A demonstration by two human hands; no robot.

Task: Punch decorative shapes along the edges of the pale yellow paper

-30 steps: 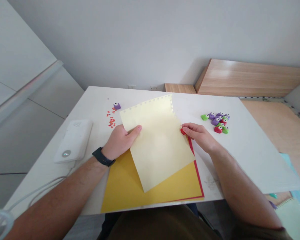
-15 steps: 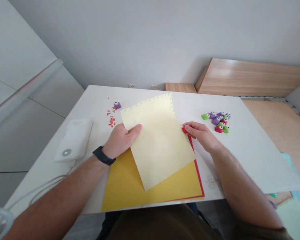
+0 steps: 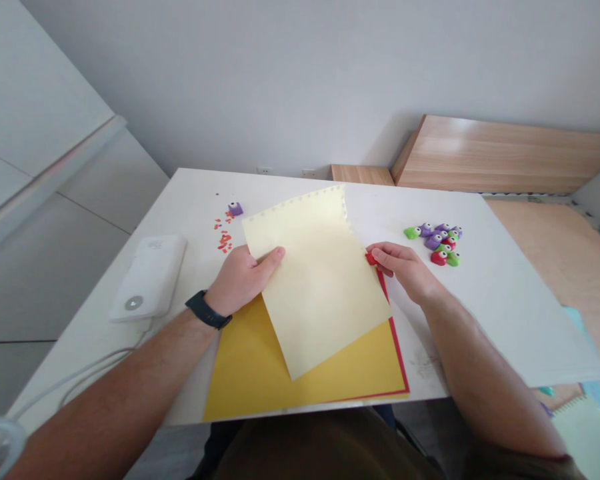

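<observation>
The pale yellow sheet (image 3: 320, 280) lies slanted over a darker yellow sheet (image 3: 245, 380) at the table's near side, its far edge scalloped. The left hand (image 3: 243, 280) grips its left edge, thumb on top. At its right edge, the right hand (image 3: 397, 267) pinches a small red piece (image 3: 371, 258) between thumb and fingers. Farther right sits a cluster of eyed pieces (image 3: 435, 241); far left, red scraps (image 3: 225, 241) lie near a purple piece (image 3: 235, 209).

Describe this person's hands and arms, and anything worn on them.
The left hand is ungloved, with a dark band, perhaps a watch, around its wrist. The right hand is ungloved, its wrist bare. A dark sleeve shows on the right arm.
</observation>
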